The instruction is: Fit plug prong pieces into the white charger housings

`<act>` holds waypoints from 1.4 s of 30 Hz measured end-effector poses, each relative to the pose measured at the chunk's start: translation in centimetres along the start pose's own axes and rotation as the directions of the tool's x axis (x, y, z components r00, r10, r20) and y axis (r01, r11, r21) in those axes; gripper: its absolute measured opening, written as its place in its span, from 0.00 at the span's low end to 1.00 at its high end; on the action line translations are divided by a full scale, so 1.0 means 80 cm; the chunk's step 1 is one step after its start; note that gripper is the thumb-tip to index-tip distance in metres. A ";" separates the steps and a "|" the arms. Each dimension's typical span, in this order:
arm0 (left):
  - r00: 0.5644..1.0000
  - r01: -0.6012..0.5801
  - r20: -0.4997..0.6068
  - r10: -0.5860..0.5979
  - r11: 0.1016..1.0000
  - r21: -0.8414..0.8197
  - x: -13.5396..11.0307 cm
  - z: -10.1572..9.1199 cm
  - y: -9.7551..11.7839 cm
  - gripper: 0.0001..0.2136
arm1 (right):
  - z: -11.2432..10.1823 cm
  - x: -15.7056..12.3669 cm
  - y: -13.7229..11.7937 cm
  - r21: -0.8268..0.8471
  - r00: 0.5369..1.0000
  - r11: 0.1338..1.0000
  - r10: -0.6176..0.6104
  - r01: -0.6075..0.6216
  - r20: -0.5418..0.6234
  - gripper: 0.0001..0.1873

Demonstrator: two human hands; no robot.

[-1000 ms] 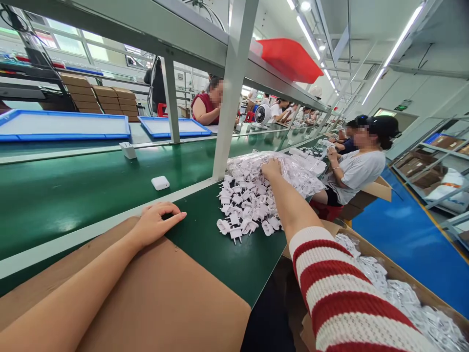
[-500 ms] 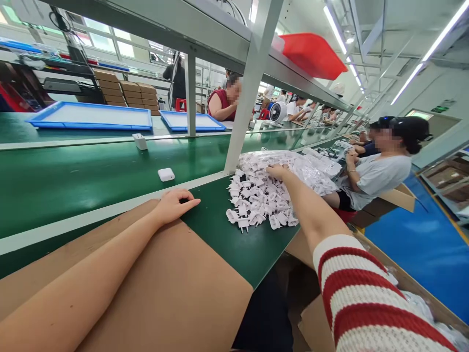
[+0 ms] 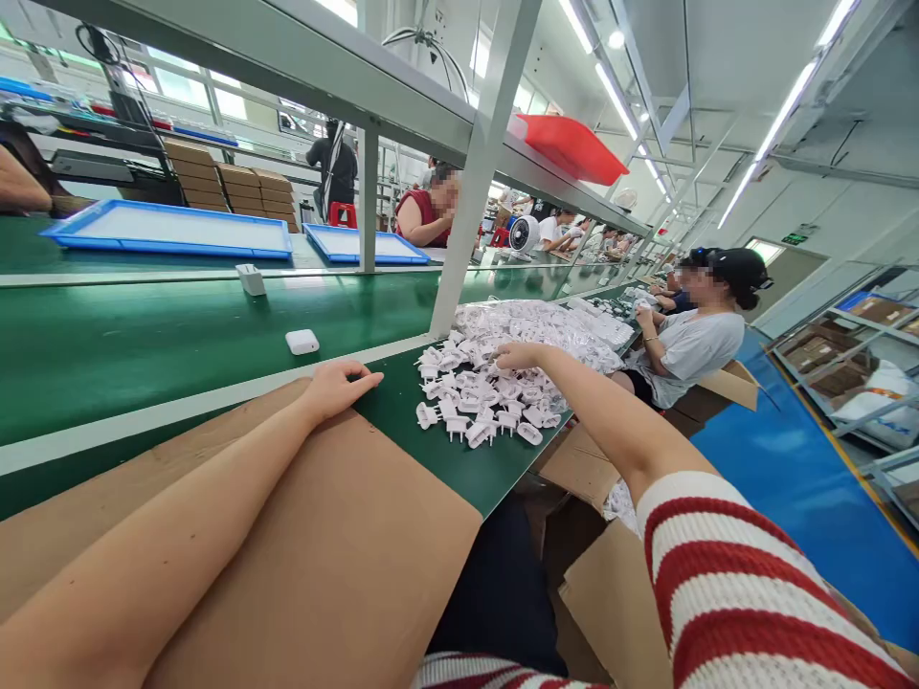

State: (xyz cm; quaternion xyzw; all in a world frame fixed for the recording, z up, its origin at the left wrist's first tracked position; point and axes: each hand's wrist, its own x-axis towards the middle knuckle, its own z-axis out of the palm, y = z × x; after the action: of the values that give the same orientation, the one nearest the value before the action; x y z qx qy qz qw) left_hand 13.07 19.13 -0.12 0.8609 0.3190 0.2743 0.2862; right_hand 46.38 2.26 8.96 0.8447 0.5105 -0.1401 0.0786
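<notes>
My left hand (image 3: 340, 388) rests at the upper edge of a brown cardboard sheet (image 3: 337, 555), its thumb apart from the fingers and nothing in it. My right hand (image 3: 520, 356) reaches over a heap of white two-pin plug pieces (image 3: 474, 392), fingers bent down among them. The fingertips blend into the heap, so I cannot tell whether they grip a piece. Behind that hand lies a clear plastic bag (image 3: 560, 325) with more white pieces. A small white rounded case (image 3: 302, 342) sits beyond my left hand, and a white charger block (image 3: 251, 279) stands farther back.
A slanted metal post (image 3: 466, 211) rises behind the heap, joined to an overhead rail (image 3: 302, 67). Blue-rimmed trays (image 3: 172, 251) lie across the green belt (image 3: 144, 335). A co-worker (image 3: 693, 340) sits to the right. Open cardboard boxes (image 3: 603, 584) stand below the table edge.
My right hand has drawn back toward me over the heap, and some plug pieces at its near edge lie differently. My left hand stays by the cardboard. The view has turned slightly right.
</notes>
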 end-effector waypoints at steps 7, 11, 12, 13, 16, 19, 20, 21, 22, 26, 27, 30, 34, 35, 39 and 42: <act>0.865 0.184 -0.481 -0.142 0.982 0.041 0.005 -0.005 -0.011 0.16 | -0.027 0.005 -0.082 -0.198 0.984 0.973 -0.141 0.118 -0.106 0.16; 0.743 0.315 -0.627 -0.232 0.949 0.022 0.006 -0.010 -0.017 0.10 | 0.007 0.019 -0.156 -0.253 0.929 0.924 -0.333 0.288 -0.159 0.25; 0.696 0.332 -0.676 -0.240 0.943 0.007 0.005 -0.011 -0.019 0.08 | 0.016 0.023 -0.170 -0.268 0.921 0.912 -0.358 0.310 -0.153 0.26; 0.641 0.345 -0.726 -0.249 0.938 -0.016 0.004 -0.012 -0.021 0.11 | 0.025 0.026 -0.181 -0.281 0.916 0.904 -0.373 0.323 -0.145 0.26; 0.497 0.376 -0.815 -0.298 0.920 -0.106 0.002 -0.015 -0.026 0.25 | 0.039 0.035 -0.195 -0.282 0.910 0.896 -0.392 0.344 -0.134 0.24; 0.472 0.414 -0.796 -0.379 0.892 -0.179 0.003 -0.016 -0.028 0.27 | 0.038 0.038 -0.187 -0.228 0.901 0.903 -0.404 0.365 -0.158 0.22; 0.470 0.423 -0.787 -0.399 0.885 -0.196 0.003 -0.017 -0.028 0.27 | 0.036 0.036 -0.184 -0.201 0.895 0.906 -0.407 0.372 -0.181 0.21; 0.470 0.429 -0.780 -0.413 0.879 -0.207 0.003 -0.017 -0.028 0.27 | 0.034 0.031 -0.182 -0.169 0.886 0.909 -0.411 0.380 -0.214 0.20; 0.472 0.431 -0.775 -0.421 0.877 -0.214 0.003 -0.018 -0.027 0.26 | 0.033 0.025 -0.183 -0.132 0.873 0.910 -0.415 0.394 -0.256 0.20; 0.492 0.420 -0.756 -0.432 0.878 -0.229 -0.003 -0.026 -0.023 0.24 | 0.048 -0.022 -0.208 0.057 0.788 0.845 -0.470 0.532 -0.398 0.24; 0.503 0.414 -0.751 -0.428 0.882 -0.225 -0.005 -0.029 -0.023 0.23 | 0.058 -0.036 -0.220 0.105 0.760 0.801 -0.505 0.589 -0.409 0.25; 0.527 0.404 -0.750 -0.400 0.894 -0.194 -0.010 -0.036 -0.027 0.21 | 0.099 -0.079 -0.258 0.226 0.665 0.640 -0.613 0.734 -0.426 0.25; 0.512 0.432 -0.764 -0.393 0.886 -0.167 -0.010 -0.040 -0.038 0.19 | 0.154 -0.105 -0.295 0.405 0.541 0.373 -0.690 0.835 -0.480 0.22; 0.503 0.443 -0.767 -0.398 0.881 -0.166 -0.009 -0.040 -0.040 0.19 | 0.163 -0.106 -0.299 0.421 0.538 0.354 -0.687 0.835 -0.489 0.21; 0.473 0.483 -0.772 -0.425 0.858 -0.176 -0.002 -0.044 -0.040 0.21 | 0.170 -0.097 -0.303 0.431 0.527 0.335 -0.702 0.838 -0.479 0.16; 0.540 0.455 -0.734 -0.412 0.876 -0.157 0.008 -0.063 -0.019 0.23 | 0.163 -0.087 -0.302 0.447 0.486 0.269 -0.720 0.853 -0.495 0.18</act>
State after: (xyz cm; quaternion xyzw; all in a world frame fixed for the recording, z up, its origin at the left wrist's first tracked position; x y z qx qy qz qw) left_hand 9.60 22.19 2.49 0.5709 0.6174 0.5153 0.1652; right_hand 19.93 4.05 -0.91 0.4545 0.7833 -0.2436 -0.3472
